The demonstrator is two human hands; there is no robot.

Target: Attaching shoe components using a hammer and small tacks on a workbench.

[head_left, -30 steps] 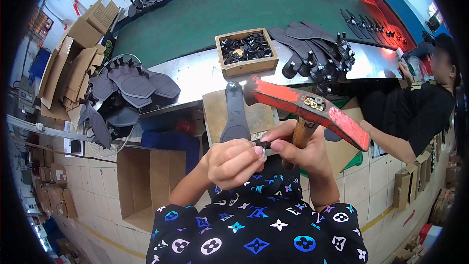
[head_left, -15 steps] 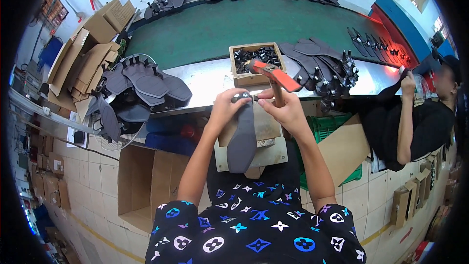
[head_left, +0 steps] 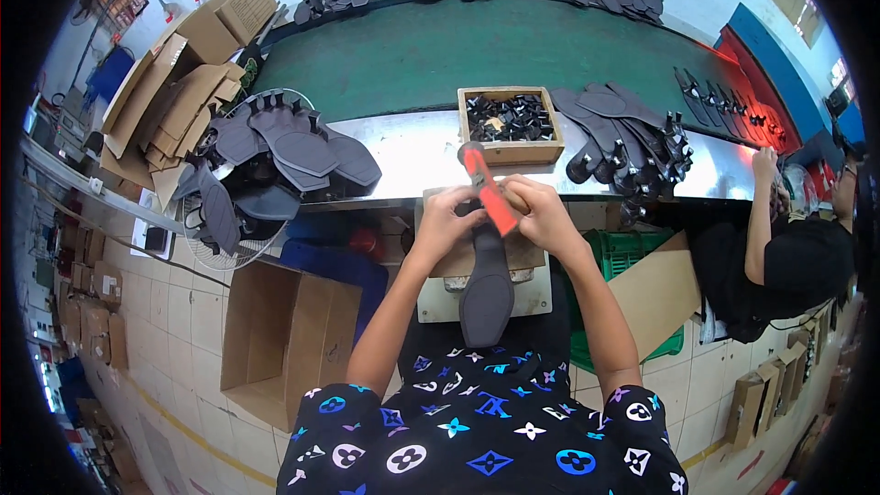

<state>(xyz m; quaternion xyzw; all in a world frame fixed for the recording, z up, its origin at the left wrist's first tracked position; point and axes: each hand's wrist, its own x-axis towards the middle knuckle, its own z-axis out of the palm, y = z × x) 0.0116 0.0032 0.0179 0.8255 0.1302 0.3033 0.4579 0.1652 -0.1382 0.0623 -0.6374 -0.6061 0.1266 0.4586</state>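
A dark grey shoe sole (head_left: pixel 487 291) lies lengthwise on a small work block (head_left: pixel 438 298) in front of me. My left hand (head_left: pixel 446 217) pinches the sole's far end. My right hand (head_left: pixel 536 208) holds a hammer with a red handle (head_left: pixel 488 191), its head pointing away toward the wooden box (head_left: pixel 510 150) of small black parts. Both hands meet over the sole's top end.
A pile of grey soles (head_left: pixel 275 160) sits left on the metal bench, another pile (head_left: pixel 632 142) right of the box. A green conveyor belt (head_left: pixel 495 46) runs behind. An open cardboard box (head_left: pixel 284 339) stands on the floor at left. Another person (head_left: pixel 788 257) works at right.
The hammer, raised close to the camera a second ago, has come down to the work block. Both hands have moved forward and lower onto the sole's far end.
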